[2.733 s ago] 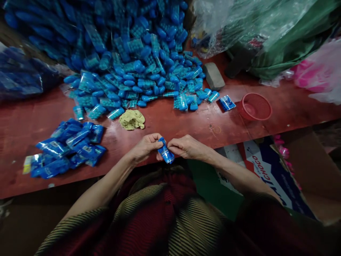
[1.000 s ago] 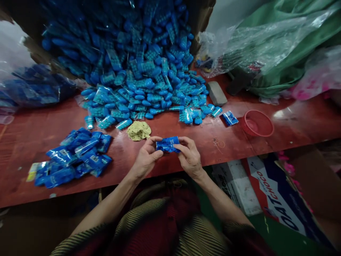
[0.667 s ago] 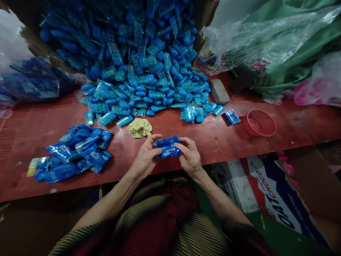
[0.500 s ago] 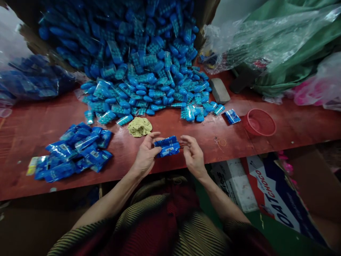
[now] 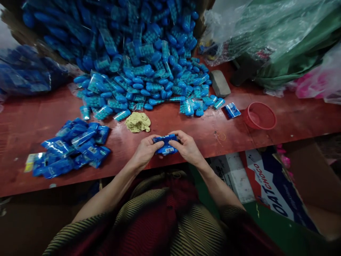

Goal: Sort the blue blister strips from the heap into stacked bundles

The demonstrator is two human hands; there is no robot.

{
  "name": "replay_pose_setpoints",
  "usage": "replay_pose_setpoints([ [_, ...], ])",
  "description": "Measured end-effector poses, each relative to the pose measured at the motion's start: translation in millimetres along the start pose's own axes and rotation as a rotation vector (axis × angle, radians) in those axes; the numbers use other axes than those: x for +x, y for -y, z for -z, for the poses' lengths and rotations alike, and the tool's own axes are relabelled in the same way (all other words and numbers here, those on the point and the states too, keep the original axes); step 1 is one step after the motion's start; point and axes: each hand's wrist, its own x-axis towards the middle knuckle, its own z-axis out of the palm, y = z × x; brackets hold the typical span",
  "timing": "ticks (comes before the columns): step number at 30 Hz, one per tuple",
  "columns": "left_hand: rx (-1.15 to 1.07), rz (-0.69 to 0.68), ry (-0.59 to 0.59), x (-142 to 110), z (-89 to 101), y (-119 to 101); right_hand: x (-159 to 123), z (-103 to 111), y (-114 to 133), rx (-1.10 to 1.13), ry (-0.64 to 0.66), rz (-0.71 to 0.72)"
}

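Observation:
A shiny blue packet with a barcode is held at the table's front edge, between both hands. My left hand is closed on its left end, thumb on top. My right hand grips the right end, its thumb pressed on the face; the fingers behind the packet are mostly hidden. Left of my hands lies a loose heap of similar blue packets. Just beyond my left hand sits a crumpled yellowish lump, like cloth or putty.
A large pile of clear-and-blue capsules holding small beads spills from a carton at the back. To the right are a grey block, a blue packet stack, a red plastic basket and rubber bands. Printed cartons stand below the table.
My right hand has moved left and closed on the packet's right end; before, it was apart with fingers open. My left hand has kept its hold. The view has shifted slightly.

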Motion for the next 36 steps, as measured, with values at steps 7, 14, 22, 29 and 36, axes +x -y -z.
replay_pose_setpoints([
  [7, -0.086, 0.015, 0.149, 0, 6.5, 1, 1, 1, 9, 0.162, 0.135, -0.137],
  [14, -0.114, 0.152, 0.247, 1, 10.0, -3, -7, 5, 12, 0.198, 0.249, -0.154],
  [22, -0.132, 0.183, 0.199, 3, 12.8, -1, -12, 5, 11, -0.428, 0.022, 0.445],
  [29, -0.105, 0.22, 0.213, 1, 8.0, 2, -8, 3, 11, -0.512, -0.072, 0.401],
  [36, -0.103, 0.243, 0.212, 1, 1.9, 5, -5, -2, 12, -0.622, -0.191, 0.213],
])
